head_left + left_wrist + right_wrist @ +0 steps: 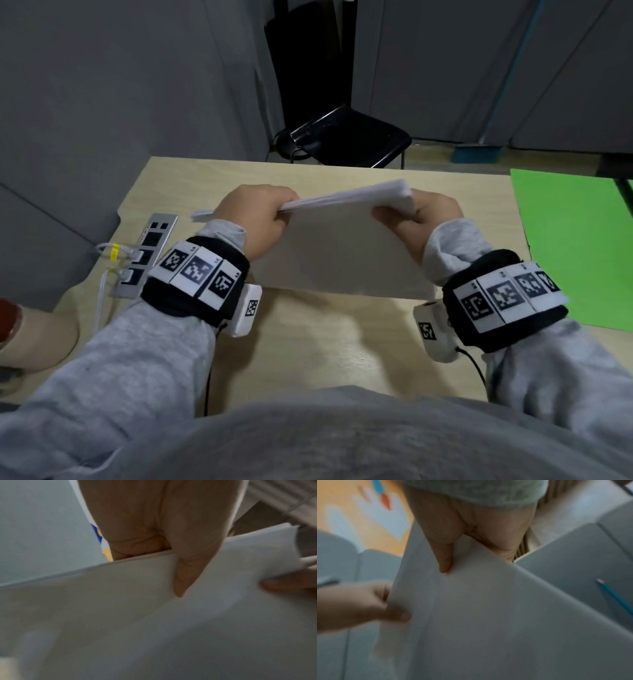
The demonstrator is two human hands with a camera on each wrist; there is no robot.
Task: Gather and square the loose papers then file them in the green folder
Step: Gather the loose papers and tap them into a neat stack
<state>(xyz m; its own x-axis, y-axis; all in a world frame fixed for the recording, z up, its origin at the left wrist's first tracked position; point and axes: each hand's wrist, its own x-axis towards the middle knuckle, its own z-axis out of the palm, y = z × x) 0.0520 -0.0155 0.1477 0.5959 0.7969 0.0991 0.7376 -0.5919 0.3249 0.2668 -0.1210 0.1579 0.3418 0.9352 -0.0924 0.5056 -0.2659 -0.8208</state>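
A stack of white papers is held upright above the middle of the wooden table, its lower edge near the tabletop. My left hand grips the stack's top left corner, thumb on the near face. My right hand grips the top right corner, thumb pressed on the paper. One more white sheet lies flat on the table behind my left hand. The green folder lies flat at the table's right edge.
A metal power strip with white cables plugged in sits at the table's left edge. A black chair stands beyond the far edge. Grey partition walls close off the back and left.
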